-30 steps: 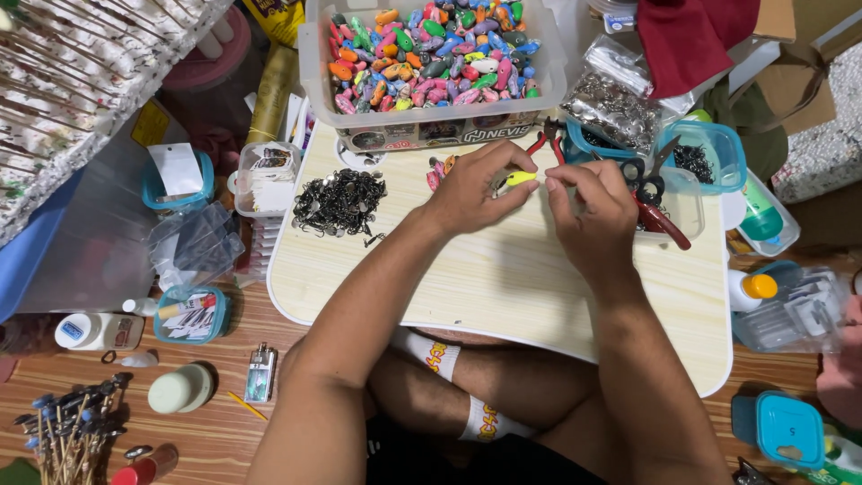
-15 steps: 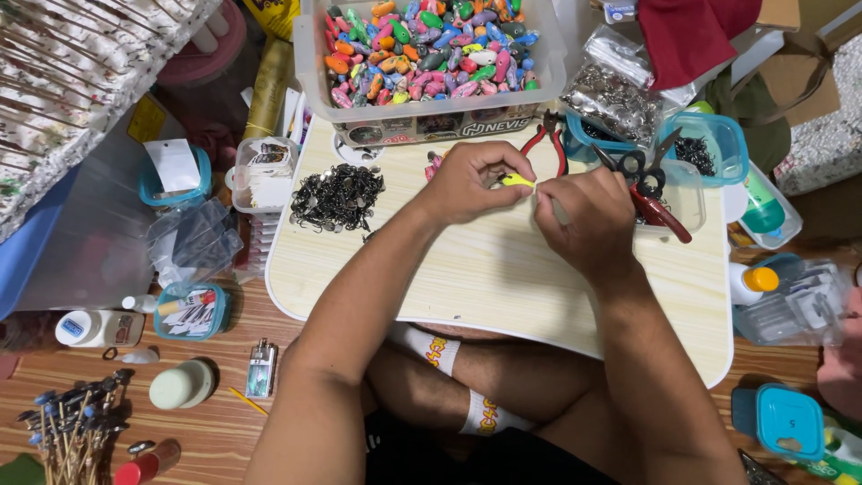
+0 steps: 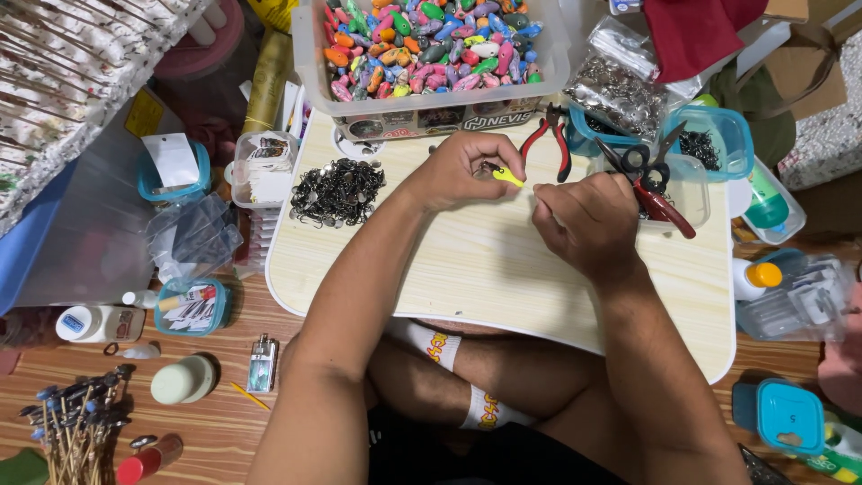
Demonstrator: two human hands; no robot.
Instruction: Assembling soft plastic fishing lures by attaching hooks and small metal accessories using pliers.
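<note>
My left hand (image 3: 467, 169) pinches a small yellow lure-shaped piece (image 3: 508, 176) over the pale wooden lap table (image 3: 485, 269). My right hand (image 3: 585, 220) is closed beside it, its fingertips meeting the yellow piece; whatever small part it holds is hidden by the fingers. A heap of small dark metal clasps (image 3: 338, 190) lies left of my left hand. Red-handled pliers (image 3: 554, 139) rest just beyond the hands, and scissors and another red-handled tool (image 3: 648, 184) lie on a clear tub to the right.
A clear bin of many-coloured lure bodies (image 3: 431, 45) stands at the table's far edge. Blue-rimmed tubs (image 3: 709, 135) and a bag of metal parts (image 3: 615, 90) sit at the right. Small containers, bottles and a lighter (image 3: 261, 362) crowd the wooden floor at the left.
Both hands stay close together on the yellow piece, with the fingers shifting slightly. The view has drifted a little; nothing else has moved.
</note>
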